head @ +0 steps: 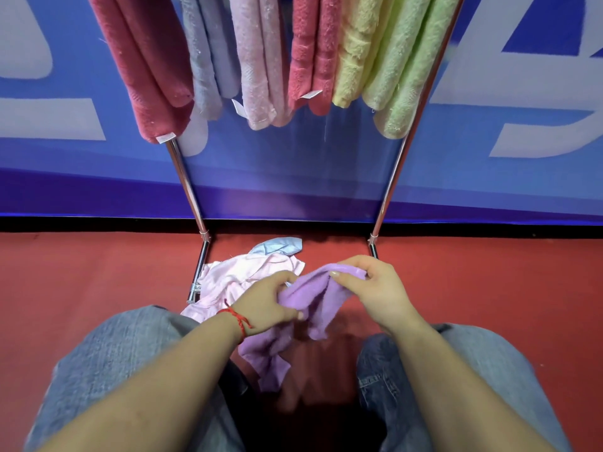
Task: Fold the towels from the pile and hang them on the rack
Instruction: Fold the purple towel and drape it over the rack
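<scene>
A crumpled lilac towel [313, 301] hangs between my hands above the red floor, its loose end drooping down between my knees. My left hand [267, 303] grips its left side, and my right hand [368, 288] pinches its top edge. Behind my left hand lies the pile: a pale pink towel [235, 275] with a light blue one [279, 246] at its far edge. The chrome rack [187, 181] stands in front of me against the wall. Several folded towels hang from it: dark red [146, 66], grey [205, 60], pink [257, 66], coral [310, 53], yellow [354, 50] and green [408, 70].
A blue wall with large white lettering [522, 102] rises right behind the rack. The rack's right leg [388, 187] meets the red floor [98, 272] near my right hand. My knees in grey jeans [107, 350] fill the bottom of the view.
</scene>
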Demonstrator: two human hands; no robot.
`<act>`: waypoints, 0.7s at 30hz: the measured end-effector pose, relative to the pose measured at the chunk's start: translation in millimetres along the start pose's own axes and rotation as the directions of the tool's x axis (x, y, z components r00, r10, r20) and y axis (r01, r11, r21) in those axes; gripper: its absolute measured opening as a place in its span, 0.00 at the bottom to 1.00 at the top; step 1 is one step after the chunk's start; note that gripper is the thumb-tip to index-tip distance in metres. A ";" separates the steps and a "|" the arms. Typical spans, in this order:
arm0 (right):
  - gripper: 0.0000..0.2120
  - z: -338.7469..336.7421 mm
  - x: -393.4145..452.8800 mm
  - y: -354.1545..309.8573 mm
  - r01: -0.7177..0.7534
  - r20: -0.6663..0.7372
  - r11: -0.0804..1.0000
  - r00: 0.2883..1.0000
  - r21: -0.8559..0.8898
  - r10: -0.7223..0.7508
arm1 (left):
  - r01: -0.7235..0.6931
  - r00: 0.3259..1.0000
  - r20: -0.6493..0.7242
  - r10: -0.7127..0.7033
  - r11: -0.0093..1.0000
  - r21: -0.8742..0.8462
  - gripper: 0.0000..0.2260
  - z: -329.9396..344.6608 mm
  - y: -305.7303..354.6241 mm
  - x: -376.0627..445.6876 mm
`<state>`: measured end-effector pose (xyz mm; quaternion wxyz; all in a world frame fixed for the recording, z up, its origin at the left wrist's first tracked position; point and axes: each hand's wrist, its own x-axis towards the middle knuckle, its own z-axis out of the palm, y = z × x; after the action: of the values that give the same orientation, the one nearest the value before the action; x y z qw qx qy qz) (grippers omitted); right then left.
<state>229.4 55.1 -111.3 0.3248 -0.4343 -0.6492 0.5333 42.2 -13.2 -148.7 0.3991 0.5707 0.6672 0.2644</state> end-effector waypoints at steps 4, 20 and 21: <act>0.11 12.1 2.8 5.9 -0.047 0.050 0.998 0.998 -0.048 0.050 | -0.081 0.997 0.000 0.082 0.981 -0.174 0.06 10.6 15.0 6.5; 0.13 16.6 7.5 14.6 -0.124 0.016 0.985 0.992 -0.123 0.126 | -0.070 0.997 -0.057 0.058 0.973 -0.222 0.06 12.3 25.9 12.6; 0.13 18.2 6.2 15.3 -0.111 0.026 0.982 0.993 -0.154 0.116 | -0.093 0.995 -0.056 0.085 0.981 -0.170 0.06 12.6 26.4 12.1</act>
<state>214.1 54.1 -130.5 0.2485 -0.4847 -0.6676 0.5075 66.9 2.8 -136.9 0.4184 0.5567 0.6251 0.3525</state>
